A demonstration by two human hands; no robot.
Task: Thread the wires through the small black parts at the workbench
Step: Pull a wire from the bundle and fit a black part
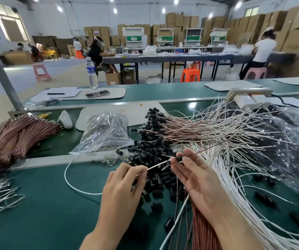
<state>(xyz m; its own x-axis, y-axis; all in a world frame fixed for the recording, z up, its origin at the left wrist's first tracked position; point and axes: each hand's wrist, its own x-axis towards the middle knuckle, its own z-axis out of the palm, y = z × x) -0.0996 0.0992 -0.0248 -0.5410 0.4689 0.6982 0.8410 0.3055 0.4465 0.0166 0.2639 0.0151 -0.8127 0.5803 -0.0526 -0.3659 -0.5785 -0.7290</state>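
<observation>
Just below the middle of the frame, over the green workbench [54, 195], I am holding the two pieces close together. My left hand [125, 179] is pinching a white wire [158, 165] near its end between thumb and fingertips, with the other fingers curled in beside them. My right hand [199, 179] is pinching a small black part [180, 157] between thumb and forefinger. Its remaining fingers are lying fairly straight and spread, palm turned up toward me.

What the next move is hanging on is the line between the wire tip and the part. The black part is sitting up and to the right of the tip, just beside it, and the wire's long axis is running from lower left to upper right, aimed roughly at the part. The part seems to be lying along the same slant. A thin brown wire [213, 146] is leading out of its far end toward the upper right. The white tip is ending right at my right thumb, and I cannot tell whether it is entering the hole or only touching the rim.

Both hands are equally near the meeting point, so I am judging this as a short push by the left while the right is steadying the part. Loose black parts [152, 154] are lying heaped behind my hands.
</observation>
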